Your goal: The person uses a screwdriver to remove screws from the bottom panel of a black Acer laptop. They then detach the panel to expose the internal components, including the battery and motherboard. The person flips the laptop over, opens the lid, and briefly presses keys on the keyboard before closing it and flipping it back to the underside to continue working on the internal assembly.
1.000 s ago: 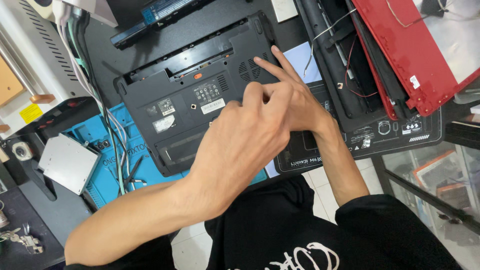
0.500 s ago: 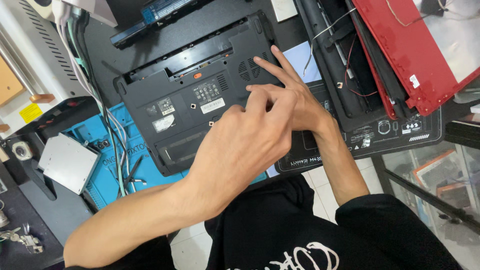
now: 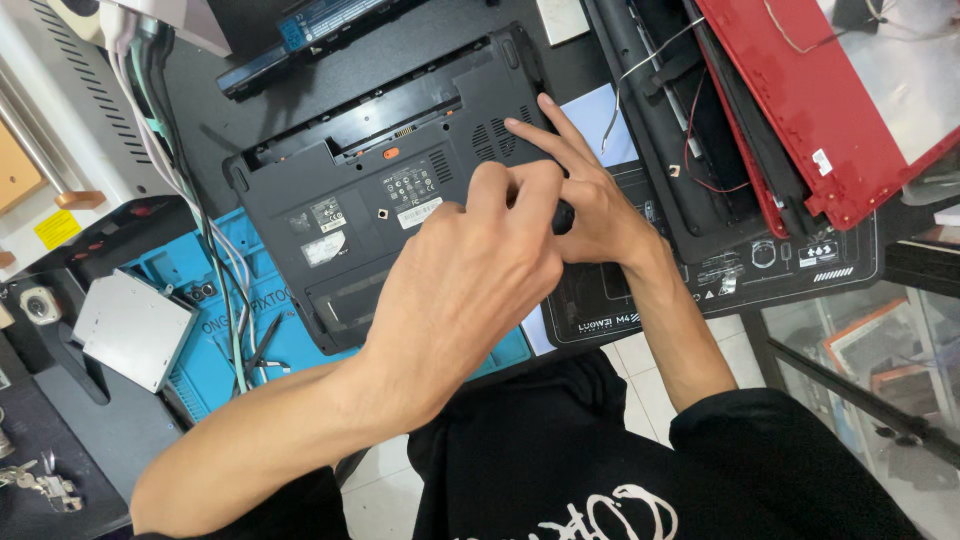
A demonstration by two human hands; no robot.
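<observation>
A black laptop lies upside down on the bench, its empty battery bay toward the far side. My right hand rests on its near right corner, with the index finger stretched out and its tip pressed beside the vent slots. My left hand hovers over the same corner, fingers curled and bunched against the right hand's knuckles. Whether those curled fingers pinch anything small is hidden. The laptop's near right corner is covered by both hands.
A long black battery lies at the far edge. A red laptop lid with loose wires leans at the right over a black work mat. At the left are a blue repair mat, a silver drive, cables and keys.
My left hand has shifted slightly and its fingers have curled tighter against the right hand. The right index finger stays on the laptop, which has not moved.
</observation>
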